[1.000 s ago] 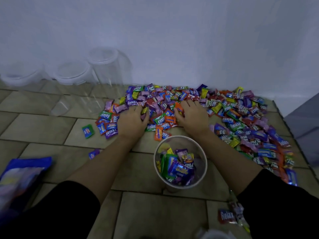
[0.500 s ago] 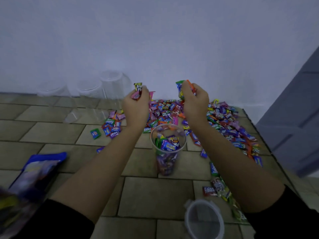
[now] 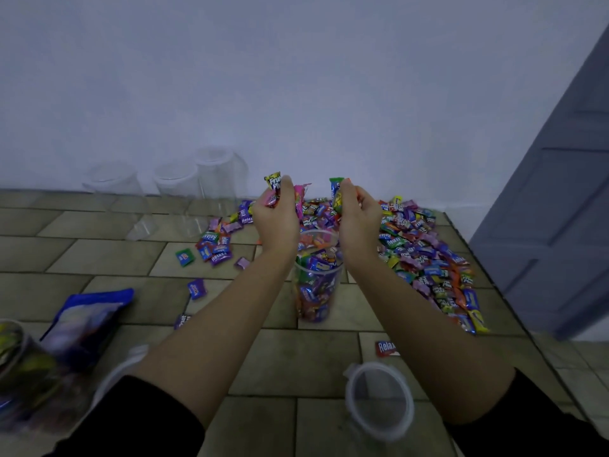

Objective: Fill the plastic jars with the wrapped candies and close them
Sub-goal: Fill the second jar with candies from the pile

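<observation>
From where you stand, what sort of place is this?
Probably the floor of an indoor room, perhaps a home: tan floor tiles, a plain white wall and a grey panelled door, with wrapped candies heaped on the tiles.

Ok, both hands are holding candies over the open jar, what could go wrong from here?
The left hand and right hand each grip a handful, and the jar has a narrow mouth, so candies may spill onto the tiles. The jar looks nearly full, so more could overflow. The wrists near its rim could tip it.

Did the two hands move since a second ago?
Yes. The left hand and right hand lifted off the candy pile and now hold wrapped candies up over the open jar.
</observation>
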